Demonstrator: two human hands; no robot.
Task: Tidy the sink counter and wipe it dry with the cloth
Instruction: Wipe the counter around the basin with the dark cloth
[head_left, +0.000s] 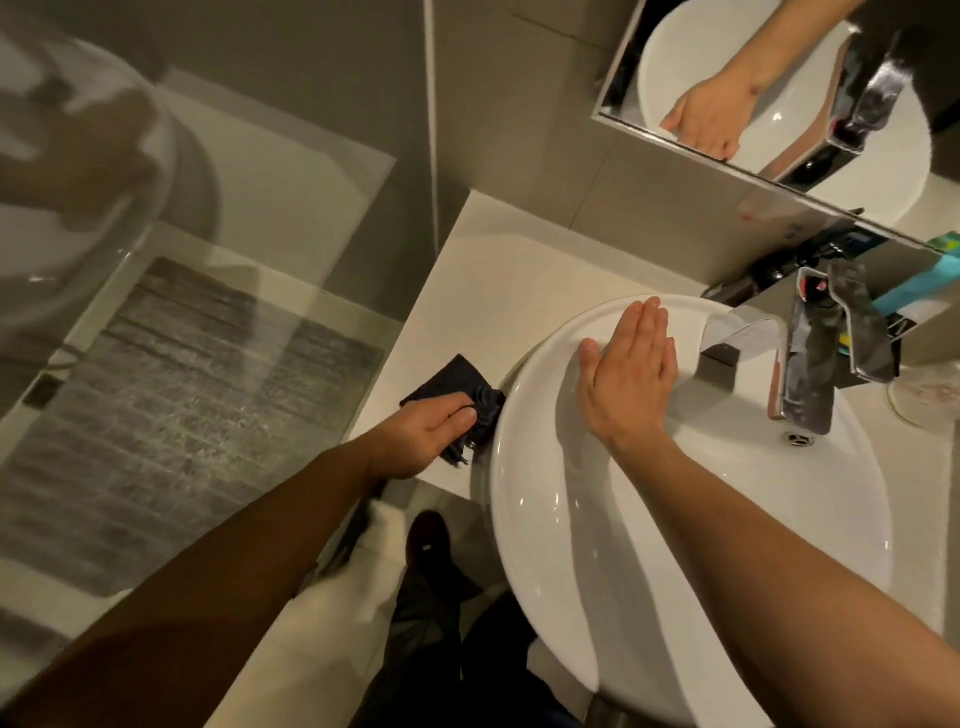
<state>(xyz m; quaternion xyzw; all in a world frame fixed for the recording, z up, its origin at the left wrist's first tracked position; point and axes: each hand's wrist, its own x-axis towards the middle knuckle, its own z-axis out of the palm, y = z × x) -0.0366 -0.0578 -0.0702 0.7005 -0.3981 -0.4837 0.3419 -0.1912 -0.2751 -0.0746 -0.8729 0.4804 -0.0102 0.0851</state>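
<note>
Currently wiping: left hand (423, 434) presses dark cloth (460, 392) flat on counter (498, 291), tight against basin (524, 499) left edge. Right hand (631, 371) open, flat on basin rim, bracing, holding nothing. Advice: keep cloth spread, follow basin curve, overlap strokes toward back wall.

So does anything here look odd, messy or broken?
Nothing looks broken or spilled. The left hand presses a crumpled dark cloth on the counter beside the basin; the right hand rests flat on its rim.

No text or label here is legible.
</note>
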